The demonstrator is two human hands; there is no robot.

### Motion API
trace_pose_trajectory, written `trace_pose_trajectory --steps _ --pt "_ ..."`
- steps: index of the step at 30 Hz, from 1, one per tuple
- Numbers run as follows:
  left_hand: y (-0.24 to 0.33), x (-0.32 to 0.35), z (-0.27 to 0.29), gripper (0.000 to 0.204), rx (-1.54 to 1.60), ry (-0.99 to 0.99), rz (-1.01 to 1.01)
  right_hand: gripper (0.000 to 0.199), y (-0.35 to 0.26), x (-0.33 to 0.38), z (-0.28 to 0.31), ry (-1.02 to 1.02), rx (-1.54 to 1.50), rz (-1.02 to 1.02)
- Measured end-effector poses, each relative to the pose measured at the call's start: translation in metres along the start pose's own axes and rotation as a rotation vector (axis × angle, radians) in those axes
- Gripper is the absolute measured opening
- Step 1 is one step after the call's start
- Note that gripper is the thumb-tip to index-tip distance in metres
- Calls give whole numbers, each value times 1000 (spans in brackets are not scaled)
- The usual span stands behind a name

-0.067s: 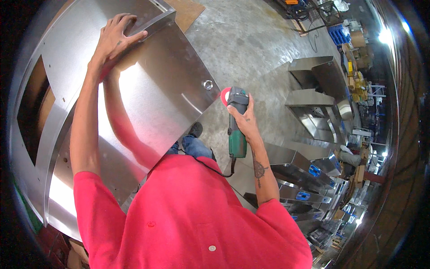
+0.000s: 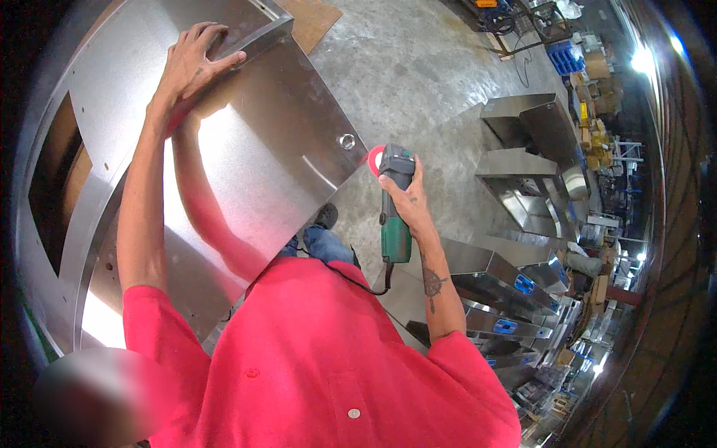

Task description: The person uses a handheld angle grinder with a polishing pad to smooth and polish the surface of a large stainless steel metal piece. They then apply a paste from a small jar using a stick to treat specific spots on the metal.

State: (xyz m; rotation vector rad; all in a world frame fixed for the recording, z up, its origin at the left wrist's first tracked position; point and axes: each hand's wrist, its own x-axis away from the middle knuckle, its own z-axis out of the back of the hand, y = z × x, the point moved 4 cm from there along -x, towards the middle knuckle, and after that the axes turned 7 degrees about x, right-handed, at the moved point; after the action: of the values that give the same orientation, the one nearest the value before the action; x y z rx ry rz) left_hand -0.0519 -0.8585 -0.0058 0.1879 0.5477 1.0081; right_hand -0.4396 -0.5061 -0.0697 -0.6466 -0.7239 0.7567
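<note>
Overhanging open floor (image 2: 418, 82): grinder (image 2: 396, 216) at panel edge (image 2: 310, 209)

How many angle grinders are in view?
1: the green-and-black angle grinder in the right hand, its red disc at a corner of the metal housing. Others may be hidden in the background clutter.

I see the left fingers (image 2: 228, 62) on a big shiny metal box (image 2: 276, 138). The right fingers (image 2: 418, 172) hold a green grinder (image 2: 396, 237) by the box's corner.

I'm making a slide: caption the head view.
Right hand holds a corded grinder, red disc near a corner of a metal workpiece; left hand on it.
</note>
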Motion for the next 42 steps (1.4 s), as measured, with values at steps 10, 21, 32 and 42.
trace_pose_trajectory --steps 10,21,32,42 --pt "5 -2 2 77 23 -26 35 118 -18 -12 -3 20 65 49" --pt "5 -2 1 85 26 -23 42 120 -41 -22 -7 -23 24 49" --pt "6 -3 3 80 20 -37 46 119 -60 -29 -13 -65 -25 64" --pt "6 -2 1 83 23 -44 62 121 -79 -31 -16 -67 49 81"
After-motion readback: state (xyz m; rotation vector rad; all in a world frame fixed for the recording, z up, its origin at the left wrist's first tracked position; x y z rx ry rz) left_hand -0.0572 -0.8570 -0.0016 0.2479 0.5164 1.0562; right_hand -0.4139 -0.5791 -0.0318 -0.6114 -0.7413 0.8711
